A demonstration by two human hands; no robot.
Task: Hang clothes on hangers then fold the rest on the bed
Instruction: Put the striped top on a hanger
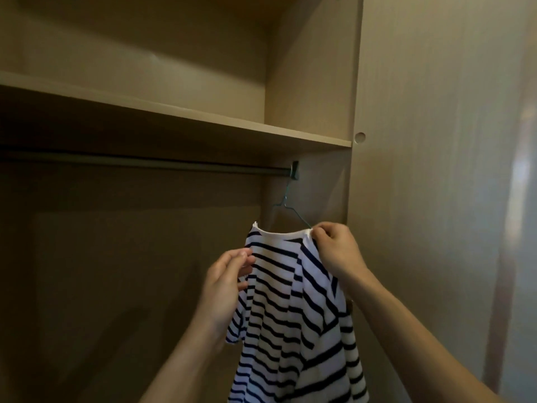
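Wardrobe (406, 199): an open, pale wood wardrobe fills the view; its dim hanging space lies below and behind the rail, and its tall side panel stands just right of the rail's right end.

Shelf (203, 117): a pale wooden board running just above the rail, along its whole length.

Rail (174, 165): a dark clothes rail crossing the view from the left edge and ending at the side panel.

Striped shirt (290, 315): a white shirt with dark navy stripes hangs below the right end of the rail. Its white neckline is uppermost, and the cloth drops in folds to the bottom of the view. It hangs between the two hands.

Right hand (337, 248): below the rail's right end, at the right end of the neckline. The fingers are curled and pinch the white collar edge where the hanger wire meets the cloth.

Left hand (229, 274): lower than the right hand and further left under the rail. Thumb and fingertips pinch the shirt's left shoulder edge.

Hanger (286, 203): a thin greenish wire hanger. Its hook reaches up to the rail's right end, and its sloping arms run down into the neckline.

Bracket (295, 170): a small dark fitting holding the rail's right end to the panel.

Hole (360, 137): a small round hole in the panel edge, above and right of the rail's end.
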